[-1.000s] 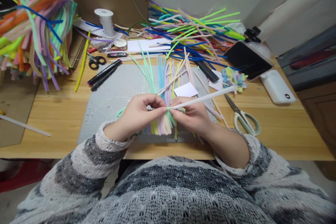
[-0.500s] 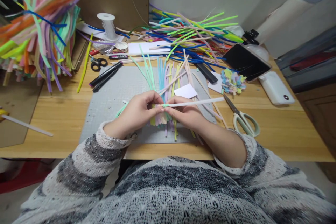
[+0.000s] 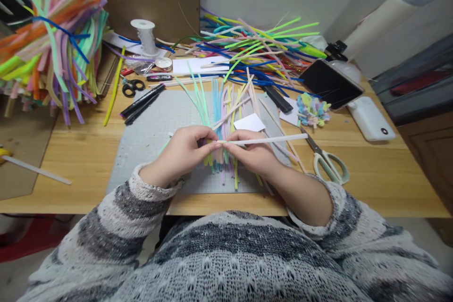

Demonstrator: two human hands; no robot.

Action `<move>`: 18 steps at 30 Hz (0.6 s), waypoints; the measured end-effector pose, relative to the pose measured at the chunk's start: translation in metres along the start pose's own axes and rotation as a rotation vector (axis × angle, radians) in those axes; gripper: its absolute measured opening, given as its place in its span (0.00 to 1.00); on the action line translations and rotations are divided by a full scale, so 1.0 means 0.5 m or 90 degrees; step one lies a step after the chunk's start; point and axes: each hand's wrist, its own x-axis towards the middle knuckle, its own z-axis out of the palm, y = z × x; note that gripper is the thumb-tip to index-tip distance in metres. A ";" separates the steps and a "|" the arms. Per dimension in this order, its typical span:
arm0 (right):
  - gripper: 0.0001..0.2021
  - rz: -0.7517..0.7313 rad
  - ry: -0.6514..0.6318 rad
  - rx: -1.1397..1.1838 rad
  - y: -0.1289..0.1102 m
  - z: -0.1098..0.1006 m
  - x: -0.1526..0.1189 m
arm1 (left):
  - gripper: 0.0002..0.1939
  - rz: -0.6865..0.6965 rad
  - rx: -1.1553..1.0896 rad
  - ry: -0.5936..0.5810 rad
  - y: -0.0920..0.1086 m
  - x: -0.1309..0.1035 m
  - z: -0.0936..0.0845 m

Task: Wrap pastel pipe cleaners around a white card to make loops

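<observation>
Over the grey cutting mat (image 3: pixel 141 151), my left hand (image 3: pixel 189 148) and my right hand (image 3: pixel 253 151) meet fingertip to fingertip. Both pinch a small piece of pastel pipe-cleaner work (image 3: pixel 220 153), partly hidden by the fingers. A white stick (image 3: pixel 272 139) runs rightward from my right hand's fingers. Pastel pipe cleaners (image 3: pixel 216 104) lie on the mat behind and below the hands. A small white card (image 3: pixel 249 123) rests just beyond my right hand.
Scissors (image 3: pixel 331 165) lie right of the mat, near a phone (image 3: pixel 331 84) and a white power bank (image 3: pixel 371 119). Black markers (image 3: pixel 143 104), black-handled scissors (image 3: pixel 133 87) and a spool (image 3: pixel 146 37) are at the left back. A large pipe-cleaner bundle (image 3: pixel 53 42) stands far left.
The small piece between my fingertips has turned, showing less of its pastel loops. The white stick's tip has shifted slightly right and down. Both hands remain nearly in place.
</observation>
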 end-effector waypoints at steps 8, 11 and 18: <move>0.11 0.003 0.036 0.029 0.000 0.010 -0.008 | 0.10 0.029 -0.007 -0.003 0.003 -0.002 0.002; 0.12 0.007 0.016 0.014 0.004 0.012 -0.003 | 0.10 0.033 0.025 -0.024 0.002 0.001 0.000; 0.10 -0.003 0.082 -0.123 0.025 -0.068 0.032 | 0.12 0.026 0.017 0.075 0.000 0.003 -0.007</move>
